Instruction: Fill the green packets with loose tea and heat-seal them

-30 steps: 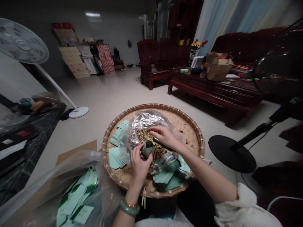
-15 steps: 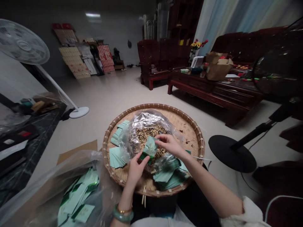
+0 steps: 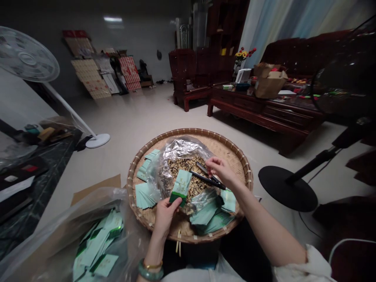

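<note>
My left hand (image 3: 167, 213) is closed on the bottom edge of a pale green sachet (image 3: 182, 182) with a dark green band, pinched between thumb and fingers and standing tilted over the bag. My right hand (image 3: 219, 169) has its fingers curled at a black flat iron (image 3: 210, 179), whose two arms are spread apart, one showing a silvery face. Some of the grip is hidden. Beneath both hands lies an open clear plastic bag (image 3: 183, 145) of mixed dark and pale dry bits (image 3: 188, 163), inside a round woven bamboo tray (image 3: 235, 150).
Fanned green sachets lie at the tray's left (image 3: 145, 196), with a heap of sachets (image 3: 210, 217) at its front right. A large plastic bag (image 3: 132, 235) of sachets stands front left. A white fan (image 3: 98, 141), a black fan base (image 3: 288, 190) and a wooden table (image 3: 249, 105) surround the tray.
My right hand has left the sachet and moved right to the flat iron, which now shows more fully with its arms apart. The sachet is now held by my left hand alone.
</note>
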{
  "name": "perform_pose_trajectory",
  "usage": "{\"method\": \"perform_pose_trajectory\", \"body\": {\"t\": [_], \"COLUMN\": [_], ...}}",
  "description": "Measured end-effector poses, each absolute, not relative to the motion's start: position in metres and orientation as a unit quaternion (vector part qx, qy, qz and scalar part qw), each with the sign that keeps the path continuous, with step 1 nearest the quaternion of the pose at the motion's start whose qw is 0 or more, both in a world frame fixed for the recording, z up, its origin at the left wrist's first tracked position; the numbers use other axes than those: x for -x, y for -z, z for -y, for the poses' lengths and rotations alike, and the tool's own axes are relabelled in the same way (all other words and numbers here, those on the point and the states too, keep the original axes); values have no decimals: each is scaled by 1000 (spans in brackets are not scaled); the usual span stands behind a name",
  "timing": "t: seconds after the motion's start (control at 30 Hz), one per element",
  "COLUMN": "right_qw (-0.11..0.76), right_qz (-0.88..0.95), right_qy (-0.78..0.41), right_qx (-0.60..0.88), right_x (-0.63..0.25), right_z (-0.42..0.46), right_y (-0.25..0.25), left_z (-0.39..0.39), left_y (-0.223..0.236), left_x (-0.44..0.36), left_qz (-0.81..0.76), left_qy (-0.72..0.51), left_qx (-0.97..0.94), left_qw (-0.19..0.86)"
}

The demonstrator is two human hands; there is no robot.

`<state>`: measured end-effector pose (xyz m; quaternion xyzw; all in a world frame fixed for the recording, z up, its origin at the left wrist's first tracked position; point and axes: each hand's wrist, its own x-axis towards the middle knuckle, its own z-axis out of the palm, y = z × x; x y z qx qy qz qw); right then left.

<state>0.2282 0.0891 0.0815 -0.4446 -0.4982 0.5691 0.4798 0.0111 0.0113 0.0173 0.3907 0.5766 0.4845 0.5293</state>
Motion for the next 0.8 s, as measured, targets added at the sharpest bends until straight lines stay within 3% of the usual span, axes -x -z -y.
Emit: {"method": "perform_pose_trajectory", "body": {"t": [0.07, 0.23, 0.37, 0.57, 0.8], "right_qw": [483, 366, 408, 414, 323], "right_qz": [486, 589, 620, 586, 656], "right_qy": [-579, -548, -499, -548, -478], "right_qx": [442, 468, 449, 431, 487], "right_x": [-226, -204, -201, -206, -200], "right_z": [-87, -79, -79, -81, -84], "right_y": [-84, -76, -68, -79, -92], "left_z": [-11, -12, -13, -17, -10], "left_y": [-15, -16, -24, -32, -37], "left_x": [-11, -20, -23, -21, -30], "left_qz": [-575, -554, -553, -540, -529], "left_qy": [-493, -494, -477, -459, -411], "left_qx": [-394, -425, -416, -433, -469], "left_qw": [520, 518, 541, 557, 576]}}
